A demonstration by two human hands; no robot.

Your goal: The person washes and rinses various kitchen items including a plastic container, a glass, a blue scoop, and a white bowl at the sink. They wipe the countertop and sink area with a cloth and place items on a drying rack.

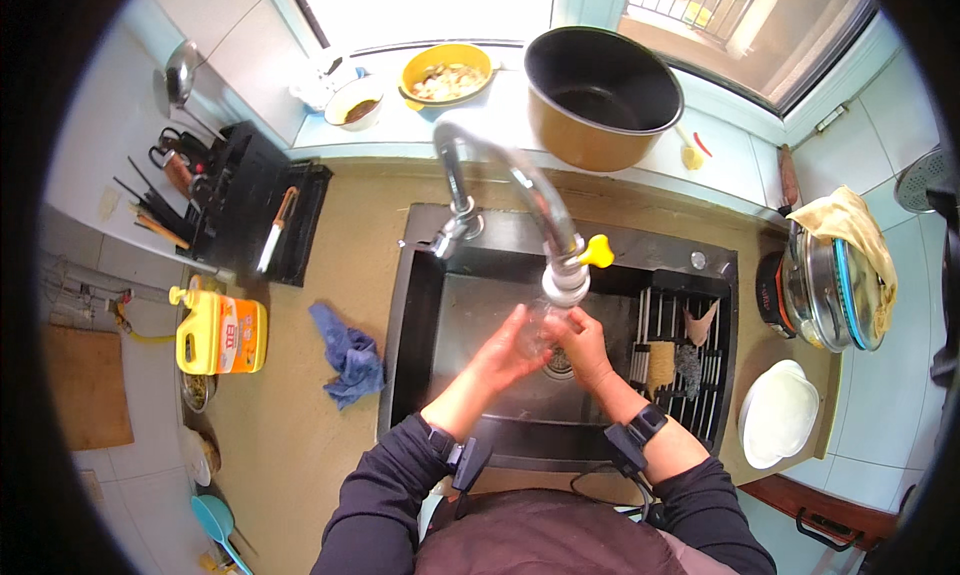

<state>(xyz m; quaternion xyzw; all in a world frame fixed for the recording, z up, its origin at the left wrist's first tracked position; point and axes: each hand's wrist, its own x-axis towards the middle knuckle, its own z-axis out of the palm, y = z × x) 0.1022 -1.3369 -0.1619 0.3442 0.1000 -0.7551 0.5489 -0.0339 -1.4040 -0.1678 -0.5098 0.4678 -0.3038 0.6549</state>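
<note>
My left hand (501, 357) and my right hand (586, 348) hold a clear, see-through vessel (533, 335) between them, just below the faucet's outlet. It looks like a glass or jar, but fingers and blur hide its exact shape. The curved chrome faucet (536, 189) ends in a white nozzle (565, 284) with a yellow lever (598, 252). Beneath both hands lies the dark basin of the sink (480, 404), its drain (559, 365) partly behind my right hand. Whether water is running cannot be made out.
Left of the sink are a blue cloth (349, 356), a yellow detergent jug (225, 333) and a knife (277, 230) on a black rack. A draining rack (709, 417) holds scrubbers at right, beside a white dish (778, 414). A large pot (600, 117) and yellow bowl (447, 76) occupy the sill.
</note>
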